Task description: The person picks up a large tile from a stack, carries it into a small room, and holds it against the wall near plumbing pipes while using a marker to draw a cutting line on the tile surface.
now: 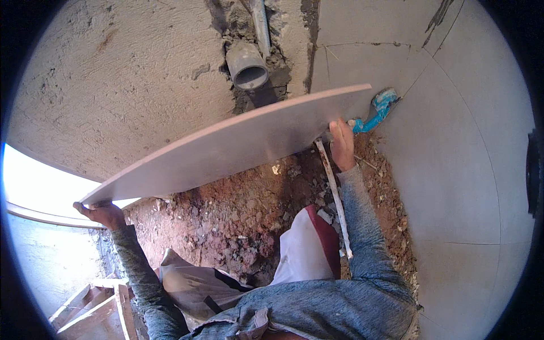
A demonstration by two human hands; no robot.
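A large grey wall tile [226,144] with a pale pinkish edge slants across the view in front of the wall, tilted, its right end farther away. My left hand [102,214] is closed on its left corner, the thumb sticking out past the end. Near the tile's right end, my right hand [341,146] grips the lower edge with its fingers up against the tile. Just right of that hand is a bright blue, curved object [377,111] smeared with mortar, close to the tiled wall; its kind is unclear.
A grey pipe end [249,71] sticks out of the rough plastered wall [141,73]. Grey tiles cover the right wall [459,170]. Reddish rubble [226,226] lies on the ground, with a thin pale strip [334,198] beside my right forearm. A wooden frame [96,306] stands at lower left.
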